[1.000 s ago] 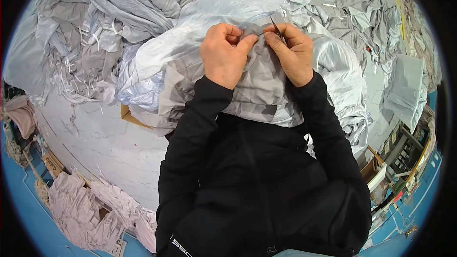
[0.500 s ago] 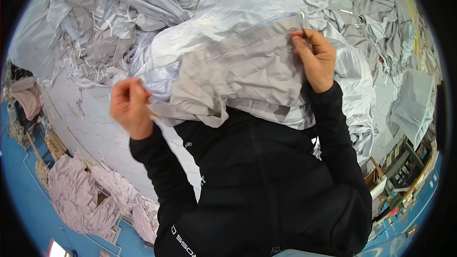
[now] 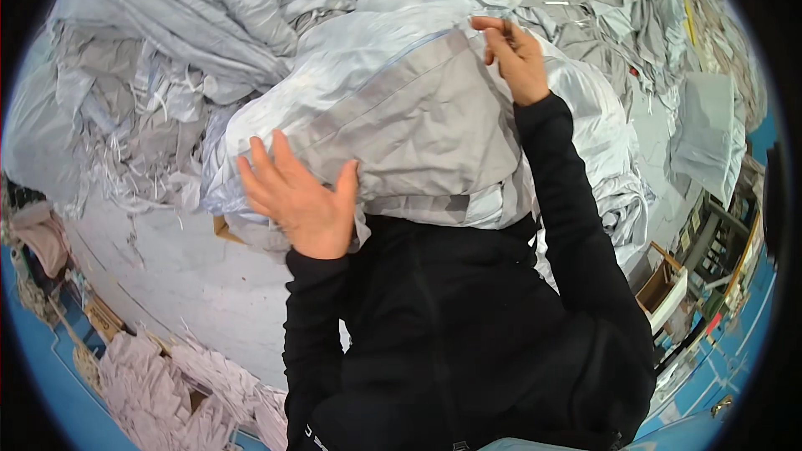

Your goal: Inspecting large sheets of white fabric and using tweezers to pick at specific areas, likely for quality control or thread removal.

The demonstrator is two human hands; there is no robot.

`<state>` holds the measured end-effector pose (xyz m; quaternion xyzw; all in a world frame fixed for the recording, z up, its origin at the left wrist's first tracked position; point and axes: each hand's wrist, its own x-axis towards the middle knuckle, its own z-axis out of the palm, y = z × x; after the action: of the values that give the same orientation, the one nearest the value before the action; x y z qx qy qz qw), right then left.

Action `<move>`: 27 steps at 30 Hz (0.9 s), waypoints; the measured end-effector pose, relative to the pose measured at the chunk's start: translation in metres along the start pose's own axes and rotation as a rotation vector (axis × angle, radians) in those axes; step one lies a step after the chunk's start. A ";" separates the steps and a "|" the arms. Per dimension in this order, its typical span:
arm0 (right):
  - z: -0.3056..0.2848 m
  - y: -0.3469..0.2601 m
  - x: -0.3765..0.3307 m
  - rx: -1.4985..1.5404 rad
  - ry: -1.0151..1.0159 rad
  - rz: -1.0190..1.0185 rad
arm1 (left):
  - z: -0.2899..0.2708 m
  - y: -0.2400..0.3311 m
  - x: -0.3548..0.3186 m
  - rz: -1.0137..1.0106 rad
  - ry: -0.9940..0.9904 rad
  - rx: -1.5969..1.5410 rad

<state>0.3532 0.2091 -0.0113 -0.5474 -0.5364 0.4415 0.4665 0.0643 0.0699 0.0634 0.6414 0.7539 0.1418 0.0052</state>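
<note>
**Grey fabric panel now spread between my hands**

A second ago both my hands were bunched together at the top edge of the piece. Now they are well apart: my left hand (image 3: 301, 200) has swung down and out, fingers spread and flat against the lower left side of the grey fabric panel (image 3: 418, 129), while my right hand (image 3: 516, 54) stays high, pinching the panel's upper right corner between thumb and fingers. The panel hangs open between them, in front of my black jacket (image 3: 468, 326), so I judge the piece is being opened out for smoothing or folding.

Beyond my hands the counter (image 3: 175, 284) is heaped with pale grey and silvery garments (image 3: 184, 50). Below my left hand lie stacks of pinkish cut pieces (image 3: 159, 384) by a blue floor (image 3: 50, 392); right of my right arm stand wooden shelves (image 3: 710, 242).
</note>
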 end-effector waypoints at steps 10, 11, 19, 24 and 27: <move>-0.004 -0.019 -0.007 0.175 -0.303 0.032 | 0.000 0.049 0.020 0.311 0.133 -0.491; 0.001 -0.025 -0.007 0.127 -0.328 0.003 | -0.001 0.062 0.029 0.300 0.054 -0.672; 0.023 -0.025 -0.010 0.149 -0.291 -0.024 | 0.047 0.114 0.076 0.263 -0.084 -0.774; 0.011 -0.029 -0.014 0.037 -0.223 -0.044 | 0.051 0.121 0.076 0.319 -0.063 -0.649; 0.007 -0.035 -0.016 0.252 -0.212 0.057 | 0.053 0.122 0.077 0.323 -0.055 -0.613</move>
<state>0.3397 0.1932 0.0215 -0.4500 -0.5072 0.5736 0.4596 0.1790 0.1720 0.0531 0.7246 0.5648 0.3432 0.1955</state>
